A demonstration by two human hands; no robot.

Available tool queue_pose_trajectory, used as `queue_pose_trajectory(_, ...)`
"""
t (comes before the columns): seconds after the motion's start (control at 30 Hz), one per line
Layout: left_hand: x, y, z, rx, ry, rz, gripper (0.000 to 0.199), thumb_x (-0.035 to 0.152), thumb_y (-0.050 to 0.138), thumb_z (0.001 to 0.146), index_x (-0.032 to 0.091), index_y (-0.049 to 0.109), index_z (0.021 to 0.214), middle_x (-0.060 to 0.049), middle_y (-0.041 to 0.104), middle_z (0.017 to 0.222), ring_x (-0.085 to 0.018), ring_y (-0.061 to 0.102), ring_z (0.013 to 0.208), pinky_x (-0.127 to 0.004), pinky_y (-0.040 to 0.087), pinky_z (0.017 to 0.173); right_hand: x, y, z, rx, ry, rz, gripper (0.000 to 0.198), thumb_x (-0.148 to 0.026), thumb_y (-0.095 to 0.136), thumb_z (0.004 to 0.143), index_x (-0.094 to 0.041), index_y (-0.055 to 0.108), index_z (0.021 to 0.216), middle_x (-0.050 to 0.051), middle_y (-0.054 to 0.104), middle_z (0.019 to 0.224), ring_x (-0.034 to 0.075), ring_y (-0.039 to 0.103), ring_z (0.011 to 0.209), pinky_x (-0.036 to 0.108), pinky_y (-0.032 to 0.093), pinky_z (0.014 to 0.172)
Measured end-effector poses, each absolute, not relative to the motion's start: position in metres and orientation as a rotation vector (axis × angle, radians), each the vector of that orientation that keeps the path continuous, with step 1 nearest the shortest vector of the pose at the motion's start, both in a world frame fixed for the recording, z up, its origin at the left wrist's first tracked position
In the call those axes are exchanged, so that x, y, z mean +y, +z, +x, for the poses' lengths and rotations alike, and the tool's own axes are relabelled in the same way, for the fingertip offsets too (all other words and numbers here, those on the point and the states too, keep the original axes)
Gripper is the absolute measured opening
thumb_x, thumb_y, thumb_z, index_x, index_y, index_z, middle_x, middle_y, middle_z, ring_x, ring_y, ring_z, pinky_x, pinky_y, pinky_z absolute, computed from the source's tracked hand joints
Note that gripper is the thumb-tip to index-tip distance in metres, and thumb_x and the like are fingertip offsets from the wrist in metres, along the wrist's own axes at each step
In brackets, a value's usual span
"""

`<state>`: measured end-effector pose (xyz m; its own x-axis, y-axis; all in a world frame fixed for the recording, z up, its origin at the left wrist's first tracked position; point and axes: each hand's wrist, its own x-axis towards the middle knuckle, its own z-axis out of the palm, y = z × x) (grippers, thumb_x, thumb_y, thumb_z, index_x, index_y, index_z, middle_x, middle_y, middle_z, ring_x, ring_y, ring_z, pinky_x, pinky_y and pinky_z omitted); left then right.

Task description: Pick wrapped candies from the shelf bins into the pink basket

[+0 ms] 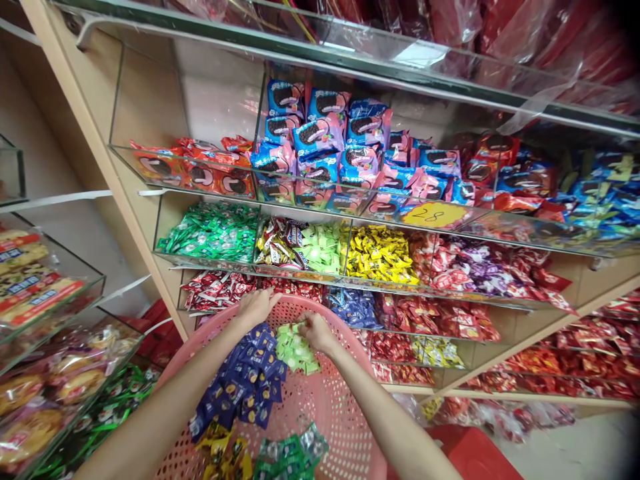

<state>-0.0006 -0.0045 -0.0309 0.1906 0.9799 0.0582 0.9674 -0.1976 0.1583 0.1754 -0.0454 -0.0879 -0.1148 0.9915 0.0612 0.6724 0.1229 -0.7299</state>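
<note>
A round pink plastic basket (345, 400) with a perforated wall is in front of me, tilted toward my view. My left hand (256, 308) holds its far rim, fingers closed over the edge. Inside the basket, my right hand (316, 332) is closed at the pile of light green wrapped candies (296, 350), fingers curled around some of them; how many is hidden. Dark blue candy packets (250, 380) lie to the left of that pile. Nearer to me are yellow wrapped candies (227, 457) and green wrapped candies (293, 457).
Beyond the basket rise glass-fronted shelves with green candies (215, 230), yellow candies (380, 253) and blue cookie packets (317, 137). A yellow price tag (433, 215) reads 28. Packaged pastries (35, 427) are at left. A red stool-like object (473, 453) stands lower right.
</note>
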Motion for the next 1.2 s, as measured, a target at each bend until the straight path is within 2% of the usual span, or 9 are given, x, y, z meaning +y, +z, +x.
queue_pose_trajectory(0.27, -0.006, -0.031, -0.003, 1.931, 0.227, 2.33, 0.053, 0.054, 0.021, 0.085, 0.019, 0.058, 0.1, -0.012, 0.066, 0.096, -0.026, 0.059, 0.09, -0.035, 0.04, 0.076, -0.047, -0.088, 0.175, -1.881, 0.673, -1.68, 0.032, 0.001, 0.045, 0.059, -0.016, 0.066, 0.076, 0.004, 0.065, 0.074, 0.015, 0.056, 0.069, 0.02, 0.035, 0.06)
queue_pose_trajectory(0.47, -0.006, -0.033, -0.003, 1.934, 0.224, 2.346, 0.052, 0.055, 0.021, 0.085, 0.019, 0.058, 0.098, -0.012, 0.066, 0.095, -0.025, 0.059, 0.089, -0.034, 0.04, 0.075, -0.053, -0.079, 0.173, -1.868, 0.556, -1.839, 0.029, -0.004, 0.047, 0.064, -0.018, 0.067, 0.079, 0.004, 0.065, 0.073, 0.014, 0.054, 0.065, 0.02, 0.031, 0.056)
queue_pose_trajectory(0.8, -0.005, -0.033, -0.001, 1.94, 0.217, 2.335, 0.052, 0.055, 0.022, 0.084, 0.021, 0.057, 0.102, -0.011, 0.065, 0.099, -0.024, 0.059, 0.093, -0.033, 0.04, 0.078, -0.055, -0.085, 0.17, -1.919, 0.42, -1.845, 0.022, -0.007, 0.048, 0.071, -0.017, 0.065, 0.081, 0.006, 0.065, 0.079, 0.016, 0.055, 0.074, 0.022, 0.029, 0.06)
queue_pose_trajectory(1.2, -0.005, -0.033, 0.0, 1.933, 0.204, 2.364, 0.053, 0.055, 0.02, 0.085, 0.02, 0.057, 0.1, -0.011, 0.066, 0.097, -0.024, 0.059, 0.09, -0.033, 0.041, 0.075, -0.053, -0.089, 0.168, -1.956, 0.523, -1.797, 0.025, -0.001, 0.045, 0.068, -0.015, 0.064, 0.075, 0.006, 0.065, 0.078, 0.015, 0.056, 0.075, 0.021, 0.032, 0.062)
